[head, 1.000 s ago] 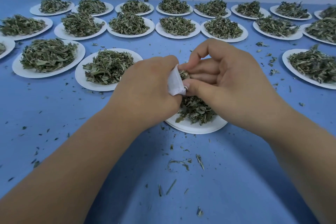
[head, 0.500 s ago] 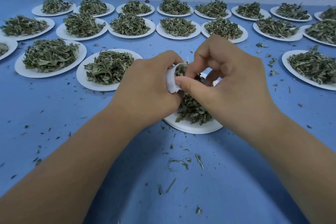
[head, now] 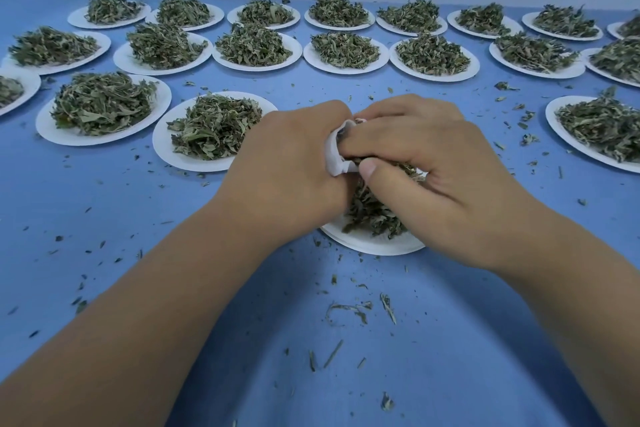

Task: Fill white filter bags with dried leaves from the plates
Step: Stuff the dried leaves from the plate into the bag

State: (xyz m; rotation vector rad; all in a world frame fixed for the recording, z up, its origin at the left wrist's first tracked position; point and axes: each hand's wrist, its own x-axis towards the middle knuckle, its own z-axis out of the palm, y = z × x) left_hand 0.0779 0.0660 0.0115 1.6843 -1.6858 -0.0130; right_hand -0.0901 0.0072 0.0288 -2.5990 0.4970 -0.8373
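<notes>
Now, at my left, the neighbouring round white paper plate (head: 162,146) with its leaf heap sits just where it did half a second ago, close beside my left hand (head: 291,163). That hand keeps its fingers curled round the small white filter bag (head: 333,153), gripping it from the left side, and has hardly shifted. The bag is held between my two hands, just above the near white paper plate (head: 374,247) and its pile of dried green leaves (head: 372,215). What has changed is my right hand (head: 446,180). Before, its knuckles arched high and the bag's round mouth showed open beneath the fingertips. Now the hand has dropped flatter, and its fingers (head: 381,140) lie across the mouth and cover it, pressed in against the bag. My right thumb (head: 369,170) has slid lower, and a clump of those leaves is pinched between it and the fingers. Farther right, loose leaf crumbs (head: 529,139) dot the blue tablecloth (head: 485,340), and the other filled plates (head: 346,71) stay in their rows.
</notes>
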